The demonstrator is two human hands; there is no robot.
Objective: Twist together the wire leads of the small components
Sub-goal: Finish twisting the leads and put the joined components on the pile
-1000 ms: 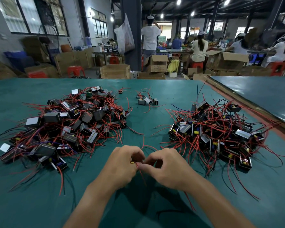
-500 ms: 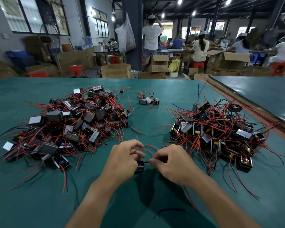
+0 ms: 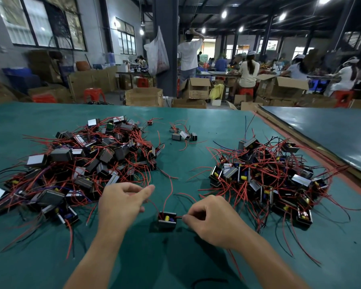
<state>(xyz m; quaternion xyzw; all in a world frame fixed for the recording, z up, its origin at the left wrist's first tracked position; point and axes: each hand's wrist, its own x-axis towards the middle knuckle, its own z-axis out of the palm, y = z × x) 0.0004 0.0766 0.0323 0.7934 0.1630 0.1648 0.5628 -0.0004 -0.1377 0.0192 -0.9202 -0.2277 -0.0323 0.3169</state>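
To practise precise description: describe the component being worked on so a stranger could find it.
On the green table, between the left heap and right heap of red-wired components, one small black component sits alone, nearest the person. Unlike its neighbours, its red lead is pinched by the right hand.

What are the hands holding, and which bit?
Right hand pinches a short red lead at its end beside the small component. Left hand: cannot be told.

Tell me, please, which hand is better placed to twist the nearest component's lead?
Right: the right hand pinches a red lead beside the component; the left hand is farther off, hold unclear.
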